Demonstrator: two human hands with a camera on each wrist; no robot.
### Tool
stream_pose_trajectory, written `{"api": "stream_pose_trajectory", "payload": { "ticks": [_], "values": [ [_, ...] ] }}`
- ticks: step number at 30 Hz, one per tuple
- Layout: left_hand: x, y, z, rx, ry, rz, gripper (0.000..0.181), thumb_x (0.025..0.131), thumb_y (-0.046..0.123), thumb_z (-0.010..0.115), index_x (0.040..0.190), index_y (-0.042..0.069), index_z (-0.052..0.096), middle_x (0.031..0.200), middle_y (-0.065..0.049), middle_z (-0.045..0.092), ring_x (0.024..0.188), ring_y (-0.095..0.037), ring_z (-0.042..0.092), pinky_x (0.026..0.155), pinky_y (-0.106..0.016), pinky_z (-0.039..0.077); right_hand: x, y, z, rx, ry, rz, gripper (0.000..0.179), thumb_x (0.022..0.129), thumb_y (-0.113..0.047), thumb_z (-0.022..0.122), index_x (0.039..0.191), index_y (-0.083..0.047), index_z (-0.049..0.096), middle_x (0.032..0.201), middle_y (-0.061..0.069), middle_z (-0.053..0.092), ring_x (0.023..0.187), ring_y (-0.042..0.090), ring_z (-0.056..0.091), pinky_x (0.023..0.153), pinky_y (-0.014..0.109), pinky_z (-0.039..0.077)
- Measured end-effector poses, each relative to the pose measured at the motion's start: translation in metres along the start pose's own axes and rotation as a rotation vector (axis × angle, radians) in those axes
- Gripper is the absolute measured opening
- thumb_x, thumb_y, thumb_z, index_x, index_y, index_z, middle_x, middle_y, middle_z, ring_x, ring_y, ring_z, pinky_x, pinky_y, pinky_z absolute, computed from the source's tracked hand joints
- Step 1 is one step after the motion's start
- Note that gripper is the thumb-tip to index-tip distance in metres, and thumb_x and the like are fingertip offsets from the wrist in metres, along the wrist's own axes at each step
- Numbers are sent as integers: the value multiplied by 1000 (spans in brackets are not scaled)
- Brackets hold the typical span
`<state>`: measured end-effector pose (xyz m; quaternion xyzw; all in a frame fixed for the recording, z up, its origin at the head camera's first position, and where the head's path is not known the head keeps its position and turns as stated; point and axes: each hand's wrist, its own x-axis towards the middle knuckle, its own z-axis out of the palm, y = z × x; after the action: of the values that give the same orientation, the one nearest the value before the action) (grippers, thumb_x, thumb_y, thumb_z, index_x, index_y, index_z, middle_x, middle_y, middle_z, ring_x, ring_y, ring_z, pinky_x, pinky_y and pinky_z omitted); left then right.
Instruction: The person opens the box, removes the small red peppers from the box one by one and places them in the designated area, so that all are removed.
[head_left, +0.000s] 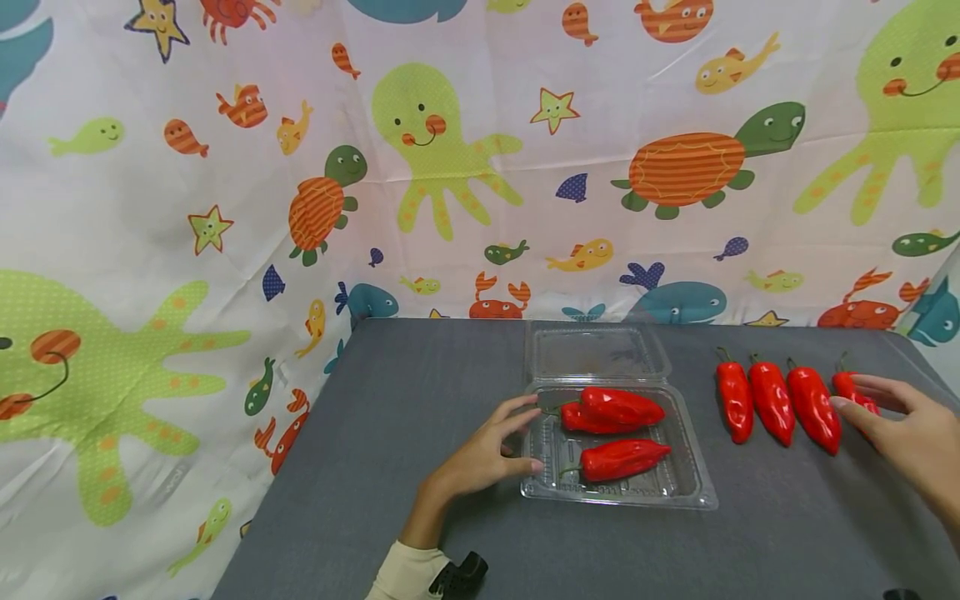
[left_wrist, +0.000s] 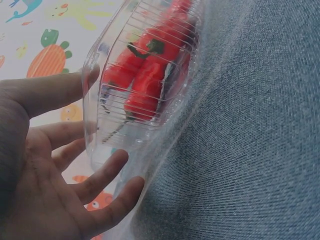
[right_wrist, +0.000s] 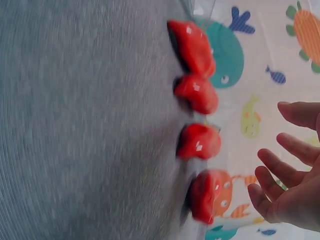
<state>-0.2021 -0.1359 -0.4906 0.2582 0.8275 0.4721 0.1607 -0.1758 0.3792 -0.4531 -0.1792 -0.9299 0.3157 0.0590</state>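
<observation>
A clear plastic clamshell box (head_left: pixel 693 475) lies with its lid (head_left: pixel 592 352) folded back. Inside it are red peppers: two overlapping at the rear (head_left: pixel 618 410) and one nearer the front (head_left: pixel 622 460). My left hand (head_left: pixel 480 450) is at the box's left side, thumb and fingers spread along the rim; in the left wrist view its thumb meets the clear wall (left_wrist: pixel 92 115). To the right, several red peppers stand in a row, stems away from me. My right hand (head_left: pixel 903 421) hovers by the rightmost pepper (head_left: pixel 846 385), partly covering it; the right wrist view shows loosely spread fingers (right_wrist: pixel 285 170) holding nothing.
A grey cloth (head_left: pixel 360 467) covers the table. Behind and to the left hangs a white curtain (head_left: pixel 247 167) printed with sea animals. Other peppers in the row (head_left: pixel 735 404) lie between the box and my right hand. A black strap mount (head_left: pixel 461 575) sits on my left wrist.
</observation>
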Motion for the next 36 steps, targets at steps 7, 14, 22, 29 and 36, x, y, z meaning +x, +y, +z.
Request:
{"api": "stream_pose_trajectory", "payload": {
  "ticks": [7, 14, 22, 29, 36],
  "values": [
    [0, -1, 0, 4, 2, 1, 76, 97, 30, 77, 163, 14, 43, 173, 9, 24, 142, -26, 50, 105, -42, 53, -14, -18, 10, 20, 44, -184, 71, 104, -37, 68, 153, 9, 44, 142, 41, 48, 127, 57, 39, 66, 29, 50],
    [1, -3, 0, 8, -4, 3, 76, 97, 30, 77, 163, 14, 43, 174, 8, 23, 141, -27, 50, 104, -41, 53, -27, -39, 22, 66, 64, -304, 65, 100, -39, 73, 149, 1, 55, 138, 33, 56, 110, 47, 51, 57, 10, 40],
    [2, -4, 0, 0, -3, 9, 76, 97, 30, 77, 163, 15, 43, 173, 10, 24, 141, -26, 49, 105, -44, 54, -39, -60, 28, 123, 14, -388, 62, 97, -38, 78, 150, -10, 58, 139, 25, 61, 110, 14, 49, 63, 10, 46],
    [1, -3, 0, -2, -5, 3, 76, 97, 30, 77, 163, 14, 43, 173, 10, 23, 141, -25, 49, 105, -44, 53, -48, -76, 40, 143, -66, -459, 61, 93, -34, 83, 146, -12, 63, 140, 22, 64, 124, 16, 47, 67, 13, 49],
    [1, 0, 0, 15, 5, -5, 77, 96, 32, 78, 163, 14, 44, 173, 9, 25, 141, -26, 50, 105, -42, 53, -55, -90, 51, 158, -132, -594, 56, 91, -27, 86, 142, -14, 66, 133, 15, 72, 109, -22, 48, 79, 8, 49]
  ]
}}
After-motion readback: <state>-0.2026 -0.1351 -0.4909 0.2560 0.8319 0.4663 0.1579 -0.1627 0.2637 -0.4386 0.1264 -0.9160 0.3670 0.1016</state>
